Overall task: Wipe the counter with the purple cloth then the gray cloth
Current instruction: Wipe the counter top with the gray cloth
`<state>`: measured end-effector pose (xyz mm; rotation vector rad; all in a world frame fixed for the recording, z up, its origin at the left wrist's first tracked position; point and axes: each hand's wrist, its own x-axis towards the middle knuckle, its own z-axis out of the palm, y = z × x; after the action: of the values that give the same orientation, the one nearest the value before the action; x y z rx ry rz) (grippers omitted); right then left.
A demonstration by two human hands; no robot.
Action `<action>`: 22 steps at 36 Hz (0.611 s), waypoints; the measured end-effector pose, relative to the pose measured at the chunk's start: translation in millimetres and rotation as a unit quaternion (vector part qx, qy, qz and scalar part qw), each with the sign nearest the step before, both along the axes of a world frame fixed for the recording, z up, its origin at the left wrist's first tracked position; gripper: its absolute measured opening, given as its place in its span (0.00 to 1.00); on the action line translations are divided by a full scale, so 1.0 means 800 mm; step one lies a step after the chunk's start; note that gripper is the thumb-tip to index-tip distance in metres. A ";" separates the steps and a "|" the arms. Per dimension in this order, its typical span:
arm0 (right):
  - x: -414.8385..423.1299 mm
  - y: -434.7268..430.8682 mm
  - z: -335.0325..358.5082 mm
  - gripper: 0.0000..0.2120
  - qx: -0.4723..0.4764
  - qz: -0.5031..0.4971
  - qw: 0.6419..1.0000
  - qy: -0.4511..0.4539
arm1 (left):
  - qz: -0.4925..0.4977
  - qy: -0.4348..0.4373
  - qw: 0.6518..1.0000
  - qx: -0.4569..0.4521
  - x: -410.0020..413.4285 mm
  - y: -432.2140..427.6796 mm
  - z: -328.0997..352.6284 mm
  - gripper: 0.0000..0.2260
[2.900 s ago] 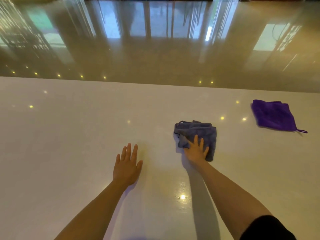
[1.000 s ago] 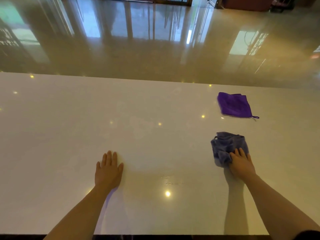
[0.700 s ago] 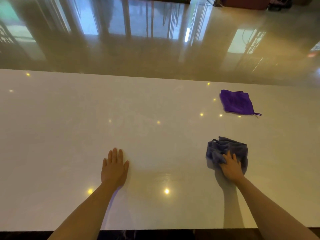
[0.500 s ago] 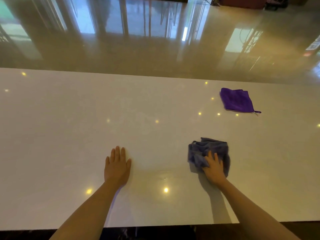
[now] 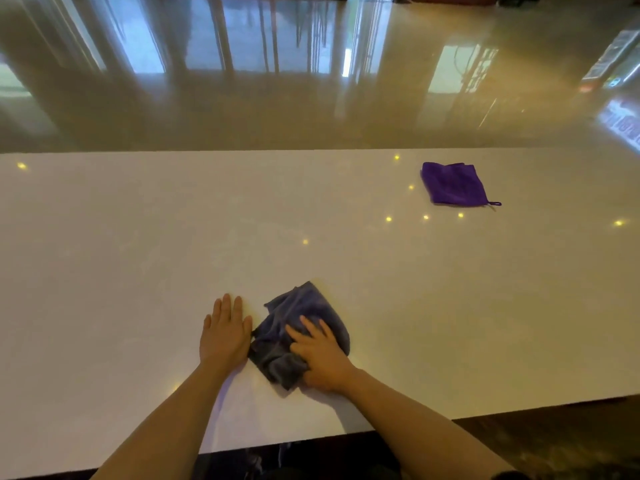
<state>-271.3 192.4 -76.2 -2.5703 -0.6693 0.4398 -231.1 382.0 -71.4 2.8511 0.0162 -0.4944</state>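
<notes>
A crumpled gray cloth (image 5: 299, 318) lies on the white counter (image 5: 138, 244) near its front edge. My right hand (image 5: 320, 356) presses flat on top of the gray cloth, fingers spread over it. Just left of the cloth, my left hand (image 5: 225, 332) rests palm down on the counter, its thumb side touching the cloth's edge. A folded purple cloth (image 5: 452, 183) with a small loop lies by itself at the back right of the counter, far from both hands.
The counter's front edge (image 5: 450, 419) runs close below my forearms, with dark floor beneath. Beyond the far edge lies a glossy, reflective floor (image 5: 311, 98). Small ceiling-light reflections dot the counter surface.
My right hand has slid the gray cloth leftward across the counter until it meets my left hand. The left hand has stayed planted. The purple cloth has not moved.
</notes>
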 end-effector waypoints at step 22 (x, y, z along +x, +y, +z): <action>-0.018 -0.255 0.017 0.25 -0.018 -0.187 0.981 -0.056 | 0.005 -0.004 1.000 0.007 0.006 -0.060 -0.004 0.24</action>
<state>-285.9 -11.8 -62.8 -2.6886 -0.2033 0.1843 -226.2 334.3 -74.4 2.8656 0.0324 -0.4842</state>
